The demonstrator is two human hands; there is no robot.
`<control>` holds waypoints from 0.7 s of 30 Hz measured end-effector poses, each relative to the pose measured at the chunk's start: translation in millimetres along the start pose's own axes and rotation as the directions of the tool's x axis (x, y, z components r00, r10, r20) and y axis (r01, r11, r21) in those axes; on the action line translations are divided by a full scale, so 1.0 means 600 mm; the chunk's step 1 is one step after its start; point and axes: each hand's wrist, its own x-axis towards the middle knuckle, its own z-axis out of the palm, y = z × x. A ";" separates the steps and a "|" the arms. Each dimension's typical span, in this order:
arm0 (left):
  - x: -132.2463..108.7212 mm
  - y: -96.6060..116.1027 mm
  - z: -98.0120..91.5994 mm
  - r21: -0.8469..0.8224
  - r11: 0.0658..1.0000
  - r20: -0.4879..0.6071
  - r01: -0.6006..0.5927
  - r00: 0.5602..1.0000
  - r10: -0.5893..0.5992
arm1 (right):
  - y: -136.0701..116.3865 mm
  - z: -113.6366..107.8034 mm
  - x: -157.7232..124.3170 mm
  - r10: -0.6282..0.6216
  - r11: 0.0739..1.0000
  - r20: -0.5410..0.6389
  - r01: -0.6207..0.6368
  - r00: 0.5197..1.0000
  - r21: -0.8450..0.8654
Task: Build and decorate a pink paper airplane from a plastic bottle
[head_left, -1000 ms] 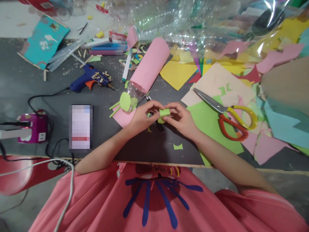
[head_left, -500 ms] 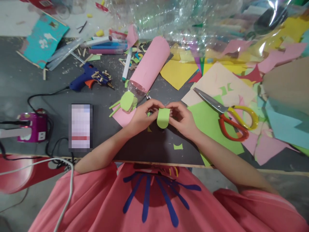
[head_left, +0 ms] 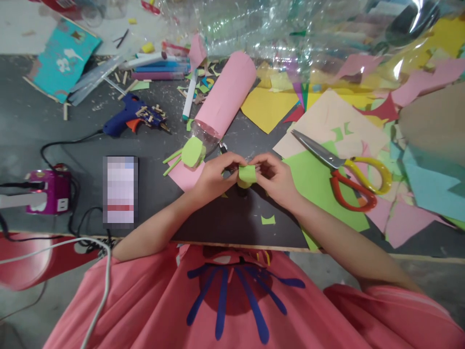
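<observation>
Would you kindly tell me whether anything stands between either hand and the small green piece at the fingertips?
Nothing visible does: the left hand and right hand already have the green piece between their fingertips. The scissors lie off to the right, out of the way.

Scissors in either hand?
No: the scissors lie partly on the green sheet, and the left hand and right hand both grip the small green piece.

No lettering can be read; phone screen (head_left: 119, 189) pixelated, white label (head_left: 62, 204) on purple box (head_left: 55, 186) too small to be deciphered.
</observation>
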 end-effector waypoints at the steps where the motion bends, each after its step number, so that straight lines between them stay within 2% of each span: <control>1: 0.000 -0.001 0.000 0.014 1.000 -0.006 -0.022 1.000 0.022 | 0.000 0.000 0.000 -0.001 1.000 0.010 0.001 1.000 -0.008; 4: -0.001 -0.001 0.001 0.021 0.998 -0.040 -0.053 0.998 0.054 | 0.002 -0.001 0.000 -0.008 1.000 0.031 0.008 0.999 -0.022; 12: -0.001 0.005 0.008 -0.161 0.973 -0.068 0.167 0.981 -0.179 | 0.003 0.000 0.002 0.056 0.998 0.043 -0.057 0.998 0.035; 21: 0.000 0.005 0.008 -0.281 0.923 -0.032 0.263 0.959 -0.283 | 0.000 -0.003 0.005 0.051 0.998 0.103 -0.053 0.993 0.018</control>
